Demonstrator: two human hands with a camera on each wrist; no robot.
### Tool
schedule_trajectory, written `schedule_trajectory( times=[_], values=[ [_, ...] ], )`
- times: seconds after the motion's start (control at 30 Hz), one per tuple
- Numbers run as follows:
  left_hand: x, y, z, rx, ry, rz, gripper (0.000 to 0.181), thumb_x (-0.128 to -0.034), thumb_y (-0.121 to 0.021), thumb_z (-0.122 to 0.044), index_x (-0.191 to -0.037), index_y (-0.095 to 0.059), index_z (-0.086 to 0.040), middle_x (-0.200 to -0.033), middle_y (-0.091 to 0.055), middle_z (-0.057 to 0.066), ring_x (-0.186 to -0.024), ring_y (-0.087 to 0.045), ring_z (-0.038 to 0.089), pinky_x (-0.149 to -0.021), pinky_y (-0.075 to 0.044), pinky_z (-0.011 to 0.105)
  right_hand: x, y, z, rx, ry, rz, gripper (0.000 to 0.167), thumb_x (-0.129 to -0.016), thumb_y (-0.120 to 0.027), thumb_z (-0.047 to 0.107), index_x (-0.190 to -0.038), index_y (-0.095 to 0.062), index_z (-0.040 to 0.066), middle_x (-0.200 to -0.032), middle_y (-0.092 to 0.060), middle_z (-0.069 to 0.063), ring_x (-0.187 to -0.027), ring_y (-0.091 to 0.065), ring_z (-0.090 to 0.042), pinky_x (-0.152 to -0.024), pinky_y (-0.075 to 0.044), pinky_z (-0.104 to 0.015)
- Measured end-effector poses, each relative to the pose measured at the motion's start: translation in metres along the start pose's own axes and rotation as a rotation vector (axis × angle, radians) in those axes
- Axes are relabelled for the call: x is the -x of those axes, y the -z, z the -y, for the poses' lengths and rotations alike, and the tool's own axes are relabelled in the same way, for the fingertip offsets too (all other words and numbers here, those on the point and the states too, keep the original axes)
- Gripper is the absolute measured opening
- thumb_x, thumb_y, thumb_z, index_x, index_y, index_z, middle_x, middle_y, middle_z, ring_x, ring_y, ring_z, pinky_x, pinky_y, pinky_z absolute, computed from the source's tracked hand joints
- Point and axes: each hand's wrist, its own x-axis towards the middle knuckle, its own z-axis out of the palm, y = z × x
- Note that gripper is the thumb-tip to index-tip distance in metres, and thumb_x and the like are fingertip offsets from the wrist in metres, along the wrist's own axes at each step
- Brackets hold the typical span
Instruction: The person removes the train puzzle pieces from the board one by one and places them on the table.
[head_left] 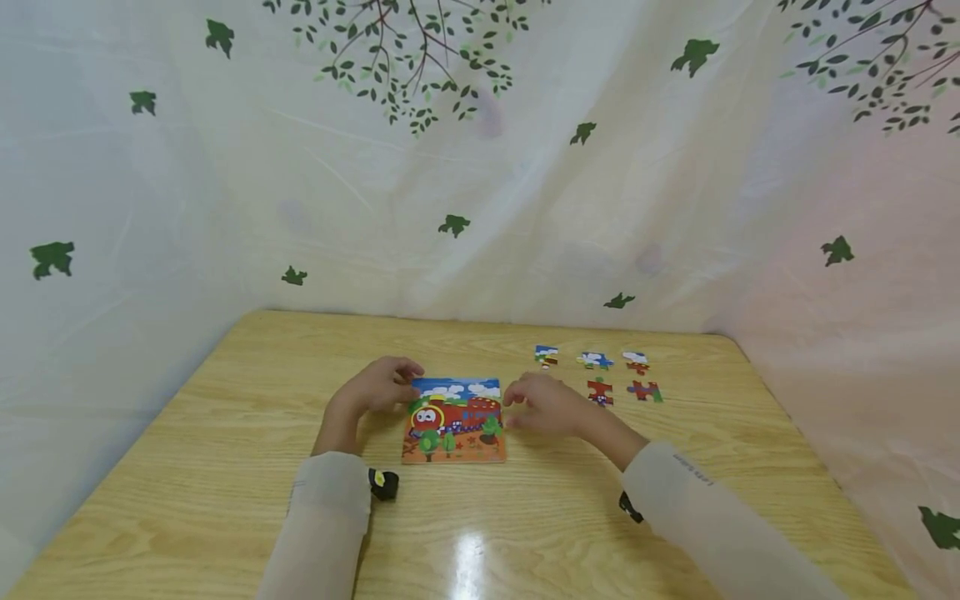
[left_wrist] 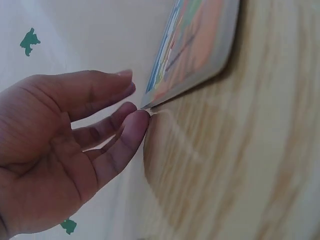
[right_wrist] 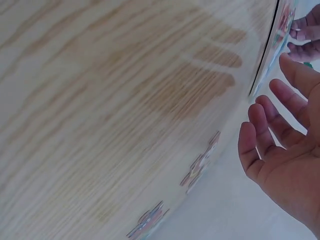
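Observation:
A square jigsaw board with a red cartoon train, clouds and trees lies on the table. My left hand is at its upper left edge, fingers loosely bent. In the left wrist view, the fingertips of that hand meet the board's corner or sit just beside it, without a clear grip. Along the right edge is my right hand. The right wrist view shows this hand with fingers spread and slightly bent, nothing between them. The board's underside is hidden.
Several loose jigsaw pieces lie in two rows to the right, among them a blue-and-white piece and a red piece. The wooden table ends at a pale curtain printed with leaves. A black strap is at the left wrist.

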Motion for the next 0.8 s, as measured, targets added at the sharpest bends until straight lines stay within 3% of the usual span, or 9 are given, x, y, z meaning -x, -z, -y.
schedule_trajectory(
  times=[0.33, 0.57, 0.8],
  values=[
    [0.004, 0.0, -0.02, -0.083, -0.153, 0.018, 0.038, -0.095, -0.073, -0.013, -0.131, -0.066, -0.006, -0.123, -0.064, 0.015, -0.108, -0.061, 0.028, -0.095, -0.05, 0.047, -0.004, -0.014, 0.008, 0.024, -0.011, 0.068, 0.035, -0.096, -0.073, 0.033, -0.122, -0.07, 0.01, -0.107, -0.063, 0.0, -0.086, -0.053, -0.013, -0.08, -0.049, -0.035],
    [0.003, -0.005, -0.034, -0.089, -0.16, 0.114, 0.037, -0.0897, -0.08, -0.015, -0.124, -0.069, -0.007, -0.12, -0.066, 0.008, -0.106, -0.063, 0.024, -0.097, -0.051, 0.045, -0.006, -0.014, 0.014, 0.032, -0.022, 0.07, 0.041, -0.094, -0.076, 0.033, -0.125, -0.069, 0.008, -0.113, -0.064, -0.003, -0.098, -0.057, -0.016, -0.089, -0.05, -0.04],
    [0.002, -0.014, -0.045, -0.166, -0.173, 0.192, 0.039, -0.0824, -0.087, -0.017, -0.117, -0.071, -0.009, -0.114, -0.067, 0.006, -0.106, -0.062, 0.024, -0.094, -0.051, 0.045, -0.006, -0.012, 0.018, 0.018, -0.067, 0.077, 0.051, -0.092, -0.078, 0.031, -0.134, -0.065, 0.004, -0.109, -0.062, -0.005, -0.088, -0.053, -0.016, -0.079, -0.049, -0.037]
  ],
)
